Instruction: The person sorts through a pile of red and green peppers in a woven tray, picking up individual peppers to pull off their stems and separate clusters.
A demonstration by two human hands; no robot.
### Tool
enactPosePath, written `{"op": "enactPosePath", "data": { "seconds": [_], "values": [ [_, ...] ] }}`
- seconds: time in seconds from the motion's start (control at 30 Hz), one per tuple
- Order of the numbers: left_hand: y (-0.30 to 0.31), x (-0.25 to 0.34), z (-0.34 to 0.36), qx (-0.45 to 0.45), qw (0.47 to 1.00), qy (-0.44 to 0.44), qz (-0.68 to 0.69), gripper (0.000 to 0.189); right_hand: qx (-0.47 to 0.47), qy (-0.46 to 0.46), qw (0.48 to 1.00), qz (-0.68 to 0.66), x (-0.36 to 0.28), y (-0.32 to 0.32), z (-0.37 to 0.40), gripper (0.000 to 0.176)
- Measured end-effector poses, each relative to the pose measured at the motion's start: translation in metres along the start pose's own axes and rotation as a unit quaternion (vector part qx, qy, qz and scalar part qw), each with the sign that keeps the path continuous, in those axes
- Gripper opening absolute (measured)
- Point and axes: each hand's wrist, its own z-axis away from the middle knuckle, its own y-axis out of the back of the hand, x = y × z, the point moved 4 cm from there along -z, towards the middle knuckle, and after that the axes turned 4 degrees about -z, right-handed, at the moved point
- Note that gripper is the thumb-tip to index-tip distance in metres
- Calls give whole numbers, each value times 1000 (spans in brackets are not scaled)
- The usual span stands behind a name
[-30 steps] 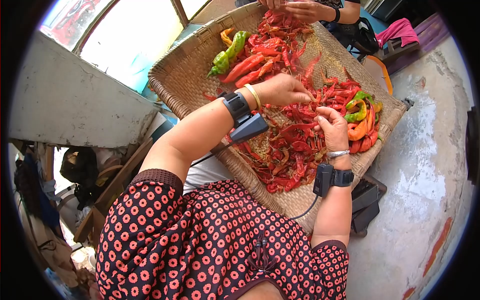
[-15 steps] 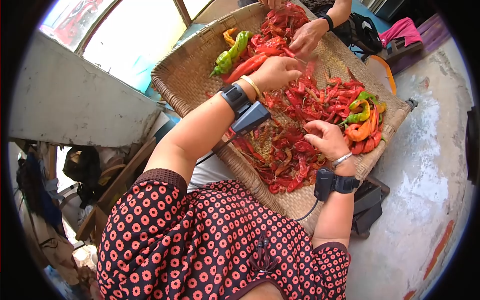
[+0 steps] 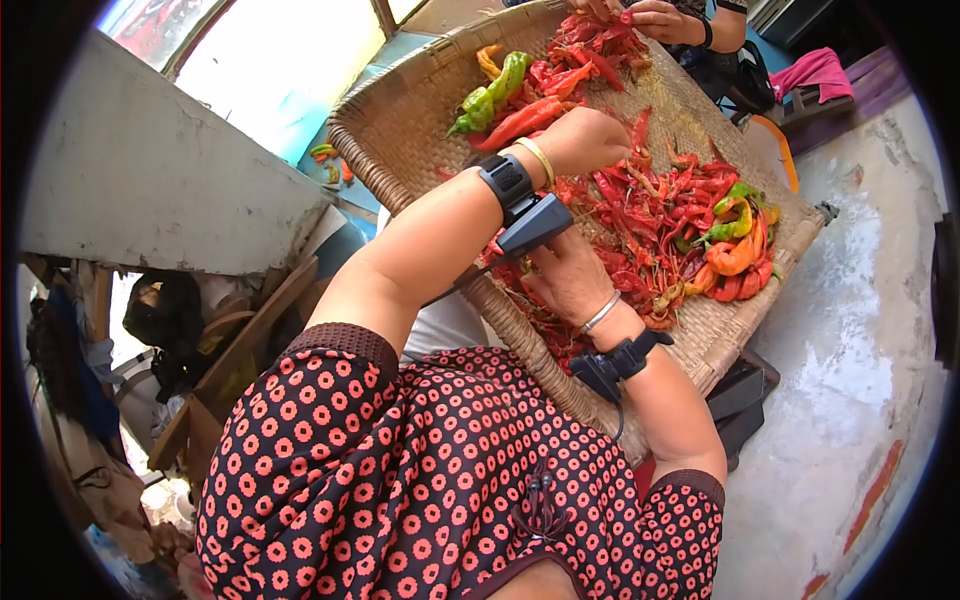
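Observation:
A large woven basket tray point(image 3: 362, 152) holds heaps of dried red chili peppers point(image 3: 655, 205). My left hand point(image 3: 585, 142), with a gold bangle, is over the middle of the tray, fingers curled down and pressed together above the peppers. Whatever they hold is hidden. My right hand point(image 3: 575, 280), wearing a silver bangle, reaches into red chilies near the tray's near edge. Its fingertips are partly hidden behind the box on my left wrist. Green peppers point(image 3: 490, 95) and a large red pepper point(image 3: 520, 122) lie beyond my left hand. Orange and green peppers point(image 3: 735, 245) sit at the right.
Across the tray, another person's hand point(image 3: 665, 20) handles a red chili. A few peppers point(image 3: 330, 160) lie on a blue surface by the window. A black object point(image 3: 745, 400) stands beside the tray's right edge. A wooden board point(image 3: 235, 365) leans at left.
My right hand has moved left from the right-hand heap, passing under my left wrist. My left hand shifts slightly right in view. The other person's hands have drawn back to the far edge.

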Motion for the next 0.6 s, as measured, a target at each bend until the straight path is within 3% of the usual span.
{"op": "enactPosePath", "data": {
  "seconds": [0.1,0.2,0.3,0.37,0.43,0.53,0.6],
  "values": [
    [4,-3,-1,26,1000,2,10,21,-16,16,999,34,-5,-9,-11,34],
    [4,-4,0,33,999,14,9,21,-12,87,994,65,-13,-16,-28,31],
    [6,-4,1,37,999,-4,-11,20,-96,70,990,81,-10,-37,-37,34],
    [2,-6,5,49,999,-18,2,19,1,155,981,114,-17,-37,-40,28],
    [4,-5,7,42,999,-16,-11,19,23,177,976,125,-17,-30,-42,25],
    [6,-7,7,49,999,-19,-1,18,-70,113,985,114,2,-21,-40,23],
    [7,-5,7,54,998,-26,-3,18,-99,-148,977,121,33,1,-24,17]
  ]
}}
